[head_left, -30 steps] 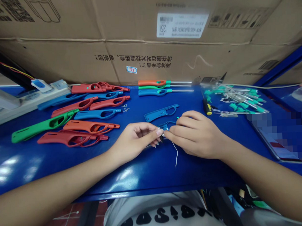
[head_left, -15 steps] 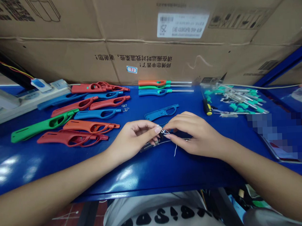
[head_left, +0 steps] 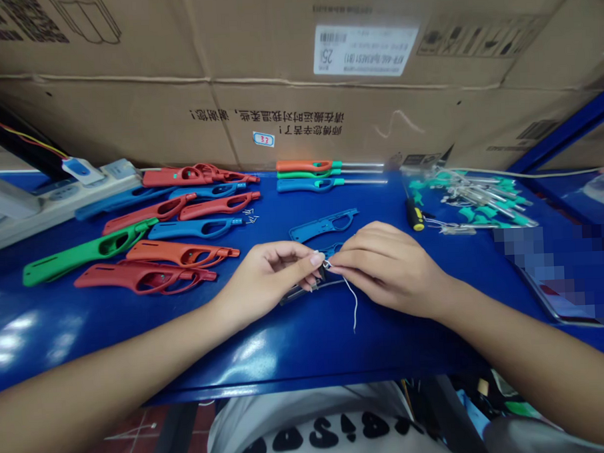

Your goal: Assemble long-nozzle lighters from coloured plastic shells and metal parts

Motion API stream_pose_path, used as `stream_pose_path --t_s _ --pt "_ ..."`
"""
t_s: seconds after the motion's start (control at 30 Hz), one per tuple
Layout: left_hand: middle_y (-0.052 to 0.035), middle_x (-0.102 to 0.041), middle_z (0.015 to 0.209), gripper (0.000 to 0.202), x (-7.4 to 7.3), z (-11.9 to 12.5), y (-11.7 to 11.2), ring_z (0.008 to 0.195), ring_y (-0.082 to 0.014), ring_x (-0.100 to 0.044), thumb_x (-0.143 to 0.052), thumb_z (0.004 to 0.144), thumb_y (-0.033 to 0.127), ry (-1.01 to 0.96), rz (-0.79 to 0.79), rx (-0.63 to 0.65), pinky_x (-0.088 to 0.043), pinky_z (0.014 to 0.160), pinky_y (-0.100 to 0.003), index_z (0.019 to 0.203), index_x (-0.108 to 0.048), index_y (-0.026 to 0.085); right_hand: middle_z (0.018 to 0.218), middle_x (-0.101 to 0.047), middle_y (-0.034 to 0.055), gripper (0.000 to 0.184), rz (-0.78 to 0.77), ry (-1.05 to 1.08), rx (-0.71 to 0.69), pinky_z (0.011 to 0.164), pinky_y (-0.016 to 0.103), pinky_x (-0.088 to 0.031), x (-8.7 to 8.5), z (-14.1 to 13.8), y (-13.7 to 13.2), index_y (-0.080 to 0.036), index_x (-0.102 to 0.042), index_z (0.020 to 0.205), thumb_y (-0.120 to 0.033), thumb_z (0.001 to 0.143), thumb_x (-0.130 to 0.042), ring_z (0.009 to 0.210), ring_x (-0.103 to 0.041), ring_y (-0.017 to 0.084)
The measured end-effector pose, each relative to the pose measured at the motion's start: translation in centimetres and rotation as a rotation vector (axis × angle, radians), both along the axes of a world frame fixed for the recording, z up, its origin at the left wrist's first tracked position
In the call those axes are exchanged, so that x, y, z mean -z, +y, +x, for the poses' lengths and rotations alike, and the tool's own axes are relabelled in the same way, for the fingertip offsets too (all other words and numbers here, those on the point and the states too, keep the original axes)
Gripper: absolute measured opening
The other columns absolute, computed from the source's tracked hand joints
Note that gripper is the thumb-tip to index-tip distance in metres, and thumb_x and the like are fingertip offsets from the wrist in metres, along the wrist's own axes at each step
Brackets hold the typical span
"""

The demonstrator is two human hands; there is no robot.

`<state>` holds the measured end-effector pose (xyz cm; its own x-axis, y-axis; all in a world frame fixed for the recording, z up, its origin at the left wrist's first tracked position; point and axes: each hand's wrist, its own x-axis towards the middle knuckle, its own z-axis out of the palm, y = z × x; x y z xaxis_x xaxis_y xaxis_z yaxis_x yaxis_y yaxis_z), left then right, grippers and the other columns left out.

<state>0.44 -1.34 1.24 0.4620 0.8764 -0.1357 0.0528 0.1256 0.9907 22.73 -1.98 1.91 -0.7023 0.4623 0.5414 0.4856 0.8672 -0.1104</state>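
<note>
My left hand [head_left: 279, 277] is closed, thumb and forefinger pinching a small dark part [head_left: 322, 271], mostly hidden by the fingers. Just right of it, the fingertips of my right hand [head_left: 391, 269] pinch a thin white wire [head_left: 354, 304] that loops by my left thumb, its free end hanging toward me. Under my hands lies a clear and metal lighter insert [head_left: 293, 293], partly covered. Beyond them rests a blue lighter handle half [head_left: 322, 227], and another blue piece [head_left: 330, 250] shows between the hands.
Several red, blue, orange and green lighter shells [head_left: 175, 230] lie at left beside a power strip [head_left: 63, 197]. Lighters with metal tubes [head_left: 332, 166] sit at the back. To the right are a screwdriver [head_left: 414, 215], a pile of green-ended metal tubes [head_left: 485, 198] and a phone [head_left: 560, 302].
My right fingers have drawn closer together on the white wire. The wire's loop is smaller and its free end hangs longer. My left hand has barely moved.
</note>
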Motion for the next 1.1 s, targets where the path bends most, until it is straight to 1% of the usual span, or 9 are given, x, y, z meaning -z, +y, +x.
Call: stream_pose_path --t_s 0.3,0.4,0.47,0.63,0.73,0.8,0.87,1.0,1.1 --pt "-0.0001 -0.070 0.068 0.021 0.1 0.0 0.1 0.061 -0.0102 -0.063 -0.072 0.084 0.035 0.027 -0.022 0.011 -0.054 0.066 -0.022 0.075 -0.072 0.016 0.088 -0.072 0.0051 0.010 -0.066 0.139 0.013 0.076 0.032 -0.049 0.3 -0.5 -0.3 -0.018 -0.066 0.099 -0.017 0.096 -0.057 0.080 -0.065 0.016" --pt "0.0001 -0.070 0.067 0.020 0.1 0.1 0.1 0.060 -0.0095 -0.062 -0.073 0.083 0.034 0.017 -0.044 0.011 -0.053 0.065 -0.021 0.074 -0.072 0.016 0.088 -0.072 0.0051 0.012 -0.081 0.086 0.005 0.074 0.032 -0.047 0.2 -0.5 -0.3 -0.018 -0.066 0.100 -0.016 0.097 -0.054 0.079 -0.064 0.016" --pt "0.0003 -0.070 0.066 0.021 0.1 0.1 0.1 0.058 -0.0088 -0.061 -0.072 0.084 0.032 0.016 -0.058 0.008 -0.052 0.064 -0.020 0.071 -0.071 0.015 0.087 -0.072 0.0056 0.013 -0.024 0.012 0.004 0.073 0.033 -0.045 0.1 -0.4 -0.2 -0.017 -0.066 0.099 -0.015 0.097 -0.053 0.078 -0.062 0.016" --pt "-0.0002 -0.069 0.066 0.023 0.0 0.3 -0.1 0.057 -0.0082 -0.059 -0.071 0.085 0.031 0.011 -0.087 0.028 -0.049 0.060 -0.019 0.069 -0.070 0.015 0.082 -0.071 0.0052 0.024 0.267 -0.196 -0.025 0.072 0.036 -0.042 -0.5 -0.4 -0.7 -0.018 -0.067 0.087 -0.010 0.096 -0.047 0.075 -0.056 0.019" --pt "0.0005 -0.068 0.065 0.022 0.1 0.3 -0.2 0.056 -0.0078 -0.058 -0.073 0.084 0.031 0.003 -0.101 0.038 -0.048 0.059 -0.019 0.070 -0.070 0.014 0.080 -0.070 0.0043 0.028 0.342 -0.249 -0.023 0.074 0.036 -0.041 -0.8 -0.7 -1.1 -0.019 -0.067 0.079 -0.011 0.097 -0.046 0.076 -0.054 0.019" --pt "0.0009 -0.067 0.064 0.021 0.2 0.3 -0.1 0.056 -0.0078 -0.058 -0.074 0.082 0.031 0.001 -0.107 0.039 -0.048 0.058 -0.019 0.071 -0.070 0.014 0.079 -0.070 0.0048 0.028 0.344 -0.250 -0.025 0.073 0.036 -0.041 -0.8 -0.8 -1.2 -0.019 -0.067 0.079 -0.011 0.097 -0.046 0.075 -0.054 0.018" --pt "0.0008 -0.067 0.065 0.022 0.3 0.2 0.0 0.057 -0.0077 -0.058 -0.074 0.083 0.032 0.002 -0.106 0.037 -0.048 0.059 -0.018 0.073 -0.070 0.013 0.080 -0.069 0.0058 0.025 0.267 -0.199 0.001 0.072 0.036 -0.041 -0.6 -0.8 -1.1 -0.017 -0.067 0.083 -0.010 0.096 -0.047 0.075 -0.055 0.019" --pt "0.0005 -0.068 0.067 0.021 0.3 -0.2 0.2 0.059 -0.0075 -0.060 -0.073 0.084 0.033 -0.005 -0.068 0.040 -0.049 0.061 -0.018 0.077 -0.071 0.013 0.087 -0.070 0.0055 0.011 -0.054 -0.003 0.082 0.071 0.034 -0.042 -0.3 -0.7 -0.7 -0.015 -0.066 0.093 -0.019 0.095 -0.057 0.079 -0.058 0.018" --pt "0.0009 -0.069 0.069 0.017 0.4 -0.3 0.4 0.060 -0.0074 -0.062 -0.073 0.084 0.031 -0.008 -0.006 0.041 -0.049 0.060 -0.017 0.083 -0.072 0.014 0.090 -0.069 0.0051 0.009 -0.253 0.108 0.103 0.074 0.033 -0.044 -0.2 -0.8 -0.7 -0.015 -0.065 0.094 -0.024 0.092 -0.064 0.083 -0.061 0.017"
